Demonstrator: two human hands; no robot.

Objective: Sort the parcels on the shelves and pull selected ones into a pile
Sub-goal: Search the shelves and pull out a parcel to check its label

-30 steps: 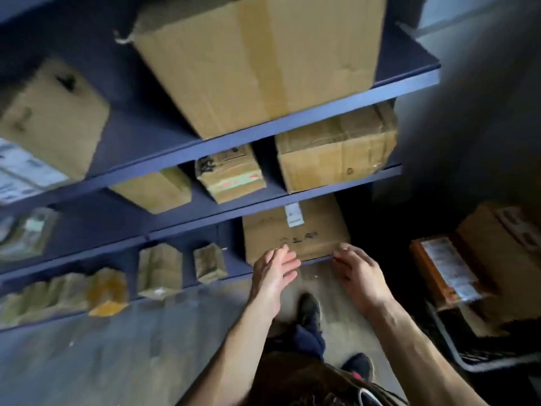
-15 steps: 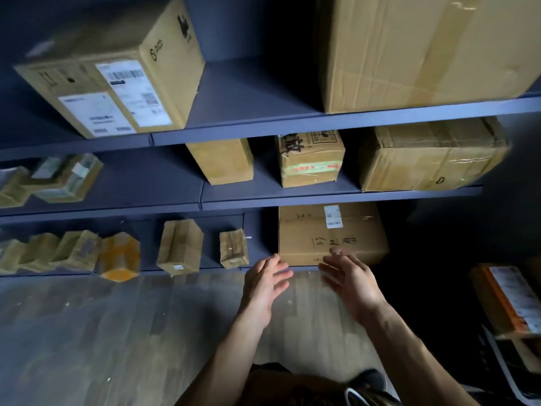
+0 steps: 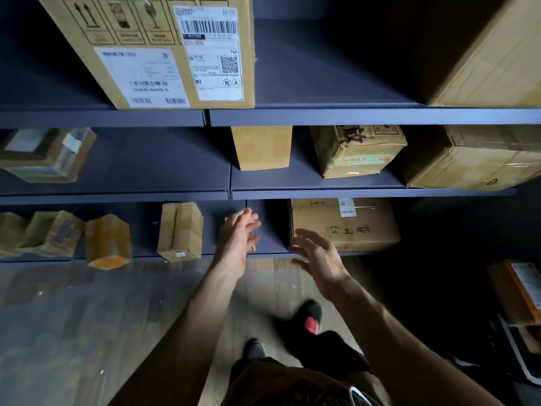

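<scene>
Blue shelves [image 3: 322, 116] carry cardboard parcels on three levels. My left hand [image 3: 237, 241] hangs in front of the lowest shelf with relaxed fingers, covering most of a small parcel [image 3: 251, 240] behind it. My right hand [image 3: 317, 253] floats open and empty at the front left corner of a flat brown parcel [image 3: 351, 227] with handwriting on it; contact cannot be made out. An upright taped parcel [image 3: 181, 231] stands left of my left hand.
A large labelled box [image 3: 164, 51] sits on the top shelf, another big box [image 3: 494, 54] at its right. Several parcels fill the middle shelf [image 3: 357, 150]. Small parcels [image 3: 106, 241] line the lowest shelf's left. Parcels in a cart [image 3: 518, 291] stand at right. My feet are on the wooden floor.
The view has swung left and come closer to the shelves. Both hands stay empty and have drifted left, away from the flat parcel's front.
</scene>
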